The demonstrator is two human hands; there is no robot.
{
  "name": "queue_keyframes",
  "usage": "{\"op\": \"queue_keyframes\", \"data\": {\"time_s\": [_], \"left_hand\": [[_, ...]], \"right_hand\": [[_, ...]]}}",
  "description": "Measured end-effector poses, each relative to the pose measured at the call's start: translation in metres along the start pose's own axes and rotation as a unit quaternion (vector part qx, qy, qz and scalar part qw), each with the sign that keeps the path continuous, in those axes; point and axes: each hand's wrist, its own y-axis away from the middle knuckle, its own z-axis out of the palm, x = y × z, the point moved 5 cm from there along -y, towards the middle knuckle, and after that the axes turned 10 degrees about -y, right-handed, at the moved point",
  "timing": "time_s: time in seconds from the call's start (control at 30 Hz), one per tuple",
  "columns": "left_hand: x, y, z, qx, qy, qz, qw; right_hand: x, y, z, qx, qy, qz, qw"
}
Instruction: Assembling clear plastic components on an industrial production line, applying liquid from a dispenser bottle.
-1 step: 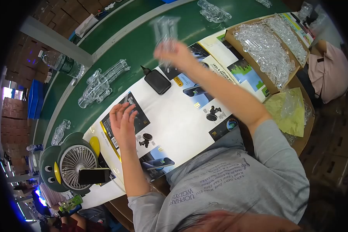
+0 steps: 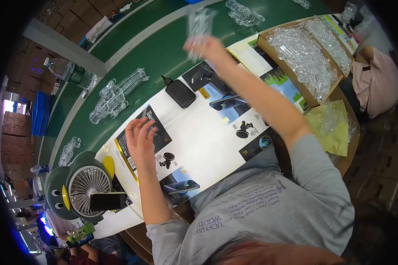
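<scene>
Over the green belt, my right hand is closed round the lower end of a clear plastic part, and both are smeared by motion. My left hand rests near the left side of the printed cardboard sheet, empty, its fingers apart and slightly bent. A black squeeze bottle with a pointed tip lies at the sheet's far edge, between my two hands. To the left on the belt lies a bundle of clear plastic parts. Beyond my right hand is another clear plastic assembly.
An open carton at the right holds many clear plastic pieces, with yellow paper below it. A green fan with a phone before it stands at the left. A water bottle lies beyond the green belt.
My right hand has moved away from me and slightly right, carrying the clear plastic part farther over the belt. My left hand has stayed in place.
</scene>
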Motion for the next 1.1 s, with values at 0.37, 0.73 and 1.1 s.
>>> {"op": "queue_keyframes", "data": {"time_s": [0.37,0.73,1.1], "left_hand": [[-0.013,-0.003,-0.001,-0.038,-0.014,-0.034,0.999],[-0.019,-0.006,-0.007,-0.07,0.01,-0.042,0.997],[-0.013,-0.013,-0.008,-0.021,0.142,-0.058,0.988]], "right_hand": [[-0.018,-0.151,-0.228,0.312,-0.152,-0.027,0.937],[-0.02,-0.103,-0.133,0.152,-0.061,0.021,0.986],[-0.006,0.119,0.078,-0.198,0.216,-0.075,0.953]]}}
